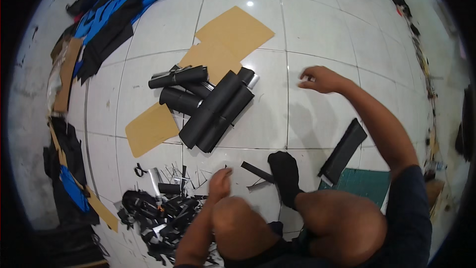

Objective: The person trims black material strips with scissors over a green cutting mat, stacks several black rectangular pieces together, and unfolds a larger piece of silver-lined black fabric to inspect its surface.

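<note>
My right hand (pixel 320 79) is held out over the tiles at the right, fingers bent and apart, with nothing seen in it. Left of it lies a crossed pile of black rolls (pixel 210 111), several of them tied round the middle. My left hand (pixel 220 183) is closed beside my left knee; whatever it holds, if anything, is too small to make out. Close to that hand are a thin black strip (pixel 257 172) and a heap of black scraps (pixel 166 218). A long black piece (pixel 343 151) rests partly over a green cutting mat (pixel 366 183) by my right leg.
Tan sheets (pixel 235 32) lie beyond the rolls, and another tan sheet (pixel 151 129) is at their left. Black handles, seemingly scissors (pixel 140 170), sit above the scraps. Blue and black cloth (pixel 119 15) runs along the left wall. My socked foot (pixel 285 173) stands in front.
</note>
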Demonstrator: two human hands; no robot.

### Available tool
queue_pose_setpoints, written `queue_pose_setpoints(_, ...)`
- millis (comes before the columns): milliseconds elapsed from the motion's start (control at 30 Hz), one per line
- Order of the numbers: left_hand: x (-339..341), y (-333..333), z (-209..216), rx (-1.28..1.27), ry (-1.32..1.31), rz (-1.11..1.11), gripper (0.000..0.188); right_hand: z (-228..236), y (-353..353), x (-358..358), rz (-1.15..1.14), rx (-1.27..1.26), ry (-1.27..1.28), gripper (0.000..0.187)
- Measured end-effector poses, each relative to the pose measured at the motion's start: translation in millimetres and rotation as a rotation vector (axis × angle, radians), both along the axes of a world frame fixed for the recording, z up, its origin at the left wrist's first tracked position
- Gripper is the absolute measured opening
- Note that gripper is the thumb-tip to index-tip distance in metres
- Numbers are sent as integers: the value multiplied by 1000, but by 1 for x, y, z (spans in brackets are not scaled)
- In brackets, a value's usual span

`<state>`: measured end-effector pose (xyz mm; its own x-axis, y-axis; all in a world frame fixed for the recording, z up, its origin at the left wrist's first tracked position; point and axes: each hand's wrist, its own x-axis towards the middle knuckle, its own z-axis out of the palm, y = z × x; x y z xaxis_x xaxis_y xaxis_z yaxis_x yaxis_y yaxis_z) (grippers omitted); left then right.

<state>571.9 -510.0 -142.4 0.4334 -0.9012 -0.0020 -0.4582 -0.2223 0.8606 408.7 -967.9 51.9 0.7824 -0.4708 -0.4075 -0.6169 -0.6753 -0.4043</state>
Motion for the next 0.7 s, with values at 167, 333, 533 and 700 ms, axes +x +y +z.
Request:
queue_pose_setpoints(167,112,9,103,181,-231,291,35,-102,-23,146,-84,36,-158,73)
queue_pose_setpoints(333,229,-1,106,287,-418,339,70,-121,-1,250,-165,-97,11,89)
queue_pose_setpoints(533,279,-66,78,537,-420,334,97,-137,-8,278,-258,-10,-55,79)
queue_pose_setpoints(700,301,-91,69,798,-552,210,118,-141,-73,259,-416,206,-391,63)
